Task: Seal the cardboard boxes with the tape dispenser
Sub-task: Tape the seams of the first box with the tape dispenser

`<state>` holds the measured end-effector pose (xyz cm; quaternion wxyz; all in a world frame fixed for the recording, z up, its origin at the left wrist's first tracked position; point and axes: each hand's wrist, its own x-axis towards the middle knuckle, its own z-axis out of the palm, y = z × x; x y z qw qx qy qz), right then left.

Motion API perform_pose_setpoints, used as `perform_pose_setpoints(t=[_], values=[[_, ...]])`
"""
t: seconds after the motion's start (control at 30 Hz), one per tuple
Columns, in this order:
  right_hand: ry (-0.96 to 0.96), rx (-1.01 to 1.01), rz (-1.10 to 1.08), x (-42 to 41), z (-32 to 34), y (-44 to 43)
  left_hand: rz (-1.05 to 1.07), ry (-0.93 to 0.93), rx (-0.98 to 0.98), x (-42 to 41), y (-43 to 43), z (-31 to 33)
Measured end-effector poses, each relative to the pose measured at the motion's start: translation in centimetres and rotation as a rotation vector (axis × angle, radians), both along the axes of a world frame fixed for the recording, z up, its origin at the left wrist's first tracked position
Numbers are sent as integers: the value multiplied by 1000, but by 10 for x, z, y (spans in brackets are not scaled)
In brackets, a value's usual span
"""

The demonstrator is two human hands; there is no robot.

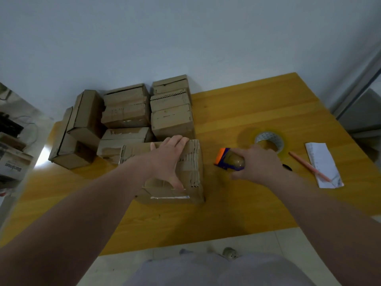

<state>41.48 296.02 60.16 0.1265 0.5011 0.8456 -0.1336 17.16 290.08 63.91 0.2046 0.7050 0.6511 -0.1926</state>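
Left grip flat on cardboard box, right grip on tape dispenser.
Left fingers straight, pressing the box top mid-surface; right fingers curl round the tape dispenser, just right of the box, not touching it. Tape roll behind it.

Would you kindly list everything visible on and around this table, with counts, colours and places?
front cardboard box: one, brown, table centre, under the left hand.
stacked cardboard boxes: several, brown, table's far left by the wall.
tape dispenser: one, blue and orange, right of the front cardboard box.
tape roll: one, clear yellowish, beyond the tape dispenser.
paper slip: one, white, table's right side.
pen: one, pinkish, partly on the paper slip.
table: one, yellow wood.
left hand: one, resting on the front cardboard box.
right hand: one, gripping the tape dispenser.
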Motion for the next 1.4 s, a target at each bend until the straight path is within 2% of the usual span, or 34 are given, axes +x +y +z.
perform_pose_setpoints(t=[0.13,0.27,0.3,0.37,0.43,0.47,0.53,0.6,0.77,0.93,1.23,1.33,1.4], values=[[-42,140,69,7,-35,-25,12,-54,13,-5,-6,-3],[-131,38,85,9,-47,-39,-5,-108,71,-13,-13,-11],[-100,89,74,4,-44,-42,-14,-122,91,-15,-15,-13],[176,209,-3,-9,-32,-44,-26,-147,121,-18,-18,-15],[514,179,-82,-28,-18,-41,-30,-156,143,-21,-22,-18],[608,123,-88,-40,-12,-39,-34,-157,156,-23,-25,-19],[654,-1,-41,-64,-6,-36,-58,-156,196,-25,-33,-23],[600,-86,10,-81,-11,-34,-83,-145,246,-23,-44,-27],[603,-64,-32,-90,-23,-38,-98,-141,298,-25,-70,-37],[601,-60,-65,-93,-20,-43,1,-131,266,-53,-80,-38],[594,-71,-64,-92,-17,-44,162,-3,360,-86,-96,-40],[648,-134,-114,-94,-13,-46,434,-245,346,-88,-98,-36],[759,-273,-226,-99,-11,-48,591,-408,346,-89,-96,-32]])
